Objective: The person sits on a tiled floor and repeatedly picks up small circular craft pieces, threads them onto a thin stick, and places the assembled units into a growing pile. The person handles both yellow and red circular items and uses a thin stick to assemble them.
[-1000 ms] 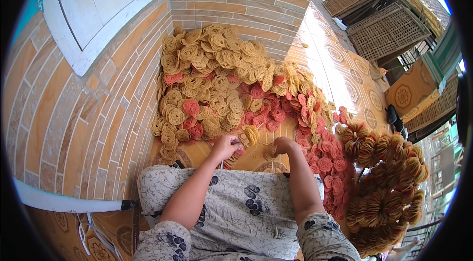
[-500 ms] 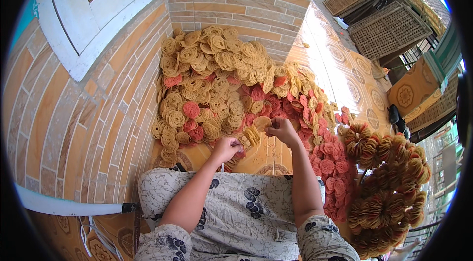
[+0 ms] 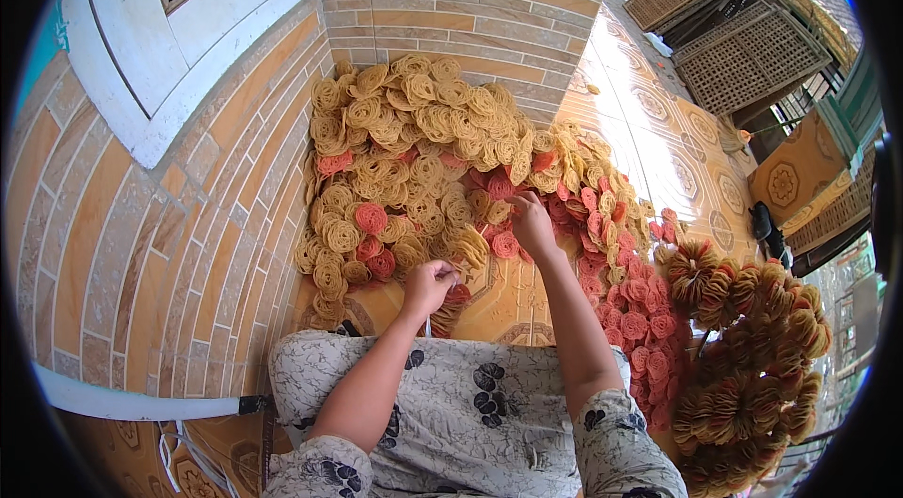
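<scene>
My left hand (image 3: 430,289) is closed in a pinch on a strand of yellow lacy discs, thin and round like dried noodle nests. The yellow discs (image 3: 467,247) fan out just beyond its fingertips. A white strip (image 3: 429,325) hangs below this hand, and darker reddish-brown discs (image 3: 452,302) show beside it. My right hand (image 3: 532,227) is at the near edge of the heap, fingers bent together beside a loose yellow disc (image 3: 496,212). Whether its fingertips grip a disc is hidden. The heap of yellow discs (image 3: 423,131), with pink ones (image 3: 371,218) among them, lies against the wall.
Pink discs (image 3: 640,315) spread along my right side. Beyond them lie thick bundles of strung brown discs (image 3: 752,366). A tiled wall (image 3: 216,178) bounds the left, and a white pole (image 3: 141,395) lies low there. Woven racks (image 3: 748,56) lean at the far right.
My right hand has left the fanned discs at my left hand, where it held a round yellow disc, and moved forward to the heap. My left hand keeps its pinch. The view has shifted slightly.
</scene>
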Tool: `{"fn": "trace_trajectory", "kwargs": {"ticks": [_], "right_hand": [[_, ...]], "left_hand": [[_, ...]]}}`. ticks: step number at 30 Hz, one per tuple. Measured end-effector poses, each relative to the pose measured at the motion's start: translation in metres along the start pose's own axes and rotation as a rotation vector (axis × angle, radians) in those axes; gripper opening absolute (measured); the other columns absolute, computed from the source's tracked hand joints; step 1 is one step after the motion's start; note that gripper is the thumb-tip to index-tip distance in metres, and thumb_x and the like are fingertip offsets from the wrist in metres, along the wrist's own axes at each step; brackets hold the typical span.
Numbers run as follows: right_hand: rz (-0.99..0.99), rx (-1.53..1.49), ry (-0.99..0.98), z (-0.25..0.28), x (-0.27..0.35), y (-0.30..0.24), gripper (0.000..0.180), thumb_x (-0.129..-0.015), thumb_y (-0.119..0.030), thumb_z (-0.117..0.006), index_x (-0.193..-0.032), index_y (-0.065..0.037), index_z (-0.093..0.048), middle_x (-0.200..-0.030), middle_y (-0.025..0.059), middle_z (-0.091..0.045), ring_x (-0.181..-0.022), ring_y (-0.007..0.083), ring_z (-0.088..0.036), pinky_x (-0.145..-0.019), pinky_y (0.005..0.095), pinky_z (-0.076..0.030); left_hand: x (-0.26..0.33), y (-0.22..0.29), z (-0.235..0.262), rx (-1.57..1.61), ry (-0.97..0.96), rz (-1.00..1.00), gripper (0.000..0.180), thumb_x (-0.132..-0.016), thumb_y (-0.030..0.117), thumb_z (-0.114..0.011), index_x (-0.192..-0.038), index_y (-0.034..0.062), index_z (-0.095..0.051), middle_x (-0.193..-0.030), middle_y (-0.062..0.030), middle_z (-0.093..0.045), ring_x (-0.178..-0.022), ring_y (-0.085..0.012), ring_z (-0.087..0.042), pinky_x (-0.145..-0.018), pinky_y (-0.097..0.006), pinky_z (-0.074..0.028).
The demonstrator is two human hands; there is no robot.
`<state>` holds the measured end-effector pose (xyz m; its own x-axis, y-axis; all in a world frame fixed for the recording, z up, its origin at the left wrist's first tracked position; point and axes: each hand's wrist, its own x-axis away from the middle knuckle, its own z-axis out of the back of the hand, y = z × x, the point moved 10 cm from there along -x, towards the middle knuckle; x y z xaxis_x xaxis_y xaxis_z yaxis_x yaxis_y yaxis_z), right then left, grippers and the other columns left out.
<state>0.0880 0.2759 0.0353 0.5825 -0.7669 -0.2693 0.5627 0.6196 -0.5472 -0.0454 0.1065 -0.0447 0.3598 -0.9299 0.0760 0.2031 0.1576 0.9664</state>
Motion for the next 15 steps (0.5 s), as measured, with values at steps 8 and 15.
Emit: {"fn": "trace_trajectory", "kwargs": {"ticks": [8,15], "right_hand": [[-0.198,-0.098,-0.006,-0.008,-0.002,0.038,0.015,-0.078,-0.009,-0.066,-0.091,-0.002,-0.064,-0.081,0.0121,-0.064,-0.077,0.0260,-0.063,-0.073,0.0356,-0.048],[-0.180,-0.348,0.019,0.016,0.026,0.008,0.015,-0.083,-0.009,-0.069,-0.087,0.001,-0.058,-0.075,0.0049,-0.064,-0.065,0.0083,-0.055,-0.060,0.0249,-0.045]], "left_hand": [[0.000,0.001,0.001,0.062,-0.007,0.002,0.011,-0.085,0.007,-0.065,-0.087,-0.0033,-0.066,-0.078,-0.0077,-0.070,-0.070,-0.0101,-0.065,-0.064,-0.024,-0.049],[0.006,0.014,-0.003,-0.111,-0.058,0.042,0.013,-0.084,0.011,-0.068,-0.088,-0.0018,-0.068,-0.076,-0.0065,-0.070,-0.069,-0.0086,-0.064,-0.064,-0.025,-0.048]]}}
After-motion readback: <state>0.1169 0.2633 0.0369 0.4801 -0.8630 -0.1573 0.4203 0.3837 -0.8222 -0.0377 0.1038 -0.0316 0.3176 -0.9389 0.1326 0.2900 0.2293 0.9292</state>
